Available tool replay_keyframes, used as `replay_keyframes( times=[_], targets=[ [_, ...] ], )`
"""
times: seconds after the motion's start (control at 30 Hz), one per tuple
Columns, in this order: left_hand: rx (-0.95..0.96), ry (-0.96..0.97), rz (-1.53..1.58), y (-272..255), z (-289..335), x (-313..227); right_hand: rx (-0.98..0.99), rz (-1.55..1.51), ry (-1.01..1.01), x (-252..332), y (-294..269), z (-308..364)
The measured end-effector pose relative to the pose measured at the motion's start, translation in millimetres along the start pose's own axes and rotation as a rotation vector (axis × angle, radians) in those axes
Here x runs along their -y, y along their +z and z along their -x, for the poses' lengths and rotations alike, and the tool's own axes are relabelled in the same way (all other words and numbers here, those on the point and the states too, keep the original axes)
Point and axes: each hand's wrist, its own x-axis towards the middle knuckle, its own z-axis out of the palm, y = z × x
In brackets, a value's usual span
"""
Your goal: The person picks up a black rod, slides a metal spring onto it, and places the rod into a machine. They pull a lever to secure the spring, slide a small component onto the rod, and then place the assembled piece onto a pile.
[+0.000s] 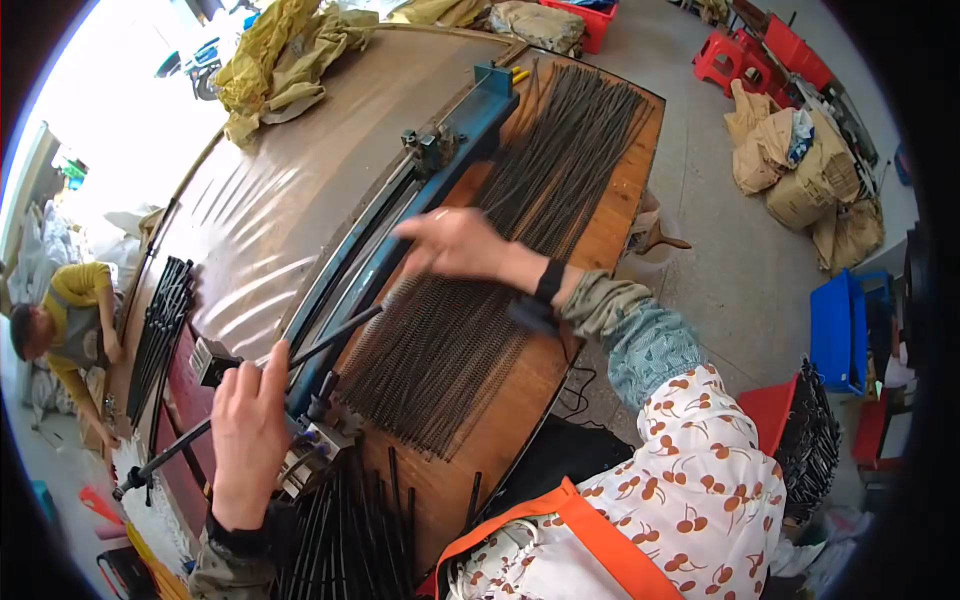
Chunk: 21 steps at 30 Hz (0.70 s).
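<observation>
My left hand point(247, 435) is closed over a long black rod point(335, 335) that slants across the near end of a blue rail machine point(497, 97). The stretch of rod under the palm is hidden. Blurred by motion, my right hand point(448, 243) hangs above the rail, below its metal carriage point(433, 150); its fingers do not show clearly. Many long, thin, dark coil springs point(440, 350) lie side by side on the wooden board point(533, 375) under my right forearm. Close to my left wrist is a metal block fixture point(315, 455) at the rail's near end.
Black tubes point(340, 540) are bunched at the near edge. Across the brown table point(330, 110), another person point(75, 310) works beside a bundle of black rods point(165, 320). Crumpled yellow sacks point(285, 65) lie at the back. Red stools point(730, 60), filled sacks point(800, 160) and a blue crate point(838, 325) stand at right.
</observation>
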Motion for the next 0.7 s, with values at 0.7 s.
replay_keyframes(
  times=[0.7],
  targets=[
    [-0.167, -0.25, -0.036, -9.3, 113.3, 21.7, 0.173, -0.845, -0.033, 160.2, 6.5, -6.2]
  ],
)
